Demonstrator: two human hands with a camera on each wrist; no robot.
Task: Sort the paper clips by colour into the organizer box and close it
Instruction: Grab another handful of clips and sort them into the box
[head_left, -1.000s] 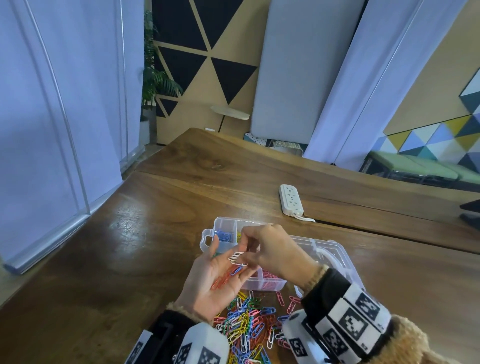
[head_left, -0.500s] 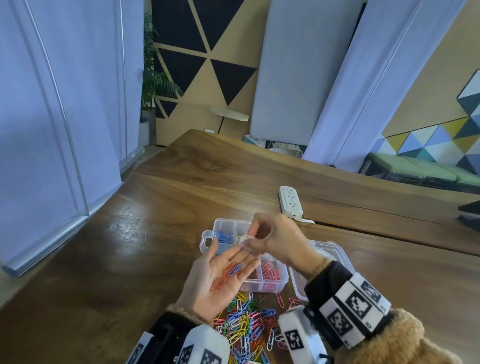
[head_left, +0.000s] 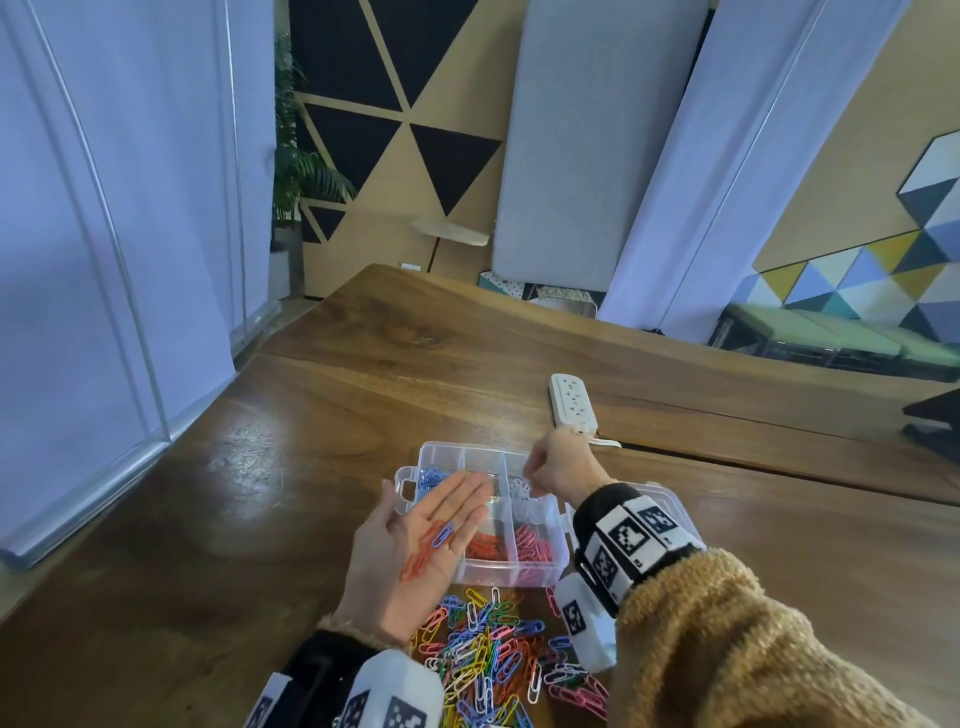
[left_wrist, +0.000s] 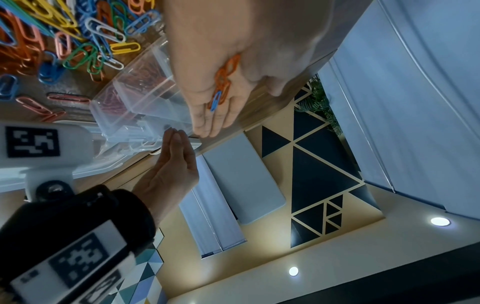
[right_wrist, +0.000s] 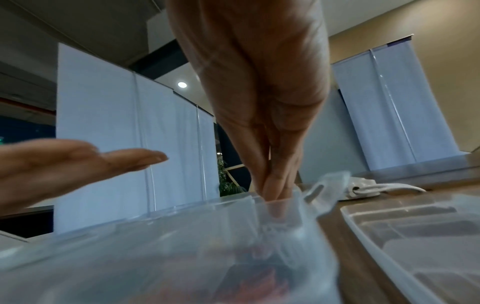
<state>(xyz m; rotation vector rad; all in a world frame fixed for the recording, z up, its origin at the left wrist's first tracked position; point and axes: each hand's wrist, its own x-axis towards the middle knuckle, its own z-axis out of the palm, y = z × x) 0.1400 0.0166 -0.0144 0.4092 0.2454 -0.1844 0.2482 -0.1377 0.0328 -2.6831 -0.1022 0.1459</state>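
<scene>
**Clips on an open palm, fingers over the white compartment**

Head view: the clear organizer box (head_left: 540, 574) sits on the wooden table (head_left: 218, 519) with its lid (head_left: 675, 512) swung open to the right. Its far left compartment holds blue clips (head_left: 431, 477), the far right one white clips (head_left: 521, 488); the near compartments hold orange clips (head_left: 485, 546) and pink clips (head_left: 532, 540). The left hand (head_left: 415, 551) lies flat and palm up over the box's left side, fingers straight, carrying a few orange clips and one blue clip (head_left: 441, 535) on the palm. The right hand (head_left: 558, 462) hovers above the white compartment with its fingertips bunched together and pointing down; whether they hold a clip I cannot tell. The loose pile of mixed clips (head_left: 488, 660) lies on the table just in front of the box. A white power strip (head_left: 571, 405) lies beyond the box.

Left wrist view: the left hand (left_wrist: 228, 67) is stretched open, and the blue clip (left_wrist: 215, 101) rests at the base of the fingers with orange ones behind it toward the palm. The right hand (left_wrist: 174, 160) shows side on beside the box (left_wrist: 140, 107).

Right wrist view: the right hand's fingertips (right_wrist: 272, 189) are pressed together and dip just inside the box's rim (right_wrist: 233, 202). No clip is discernible between them. The left hand (right_wrist: 64, 164) hangs flat to the left, and the lid (right_wrist: 415, 236) lies on the right.
</scene>
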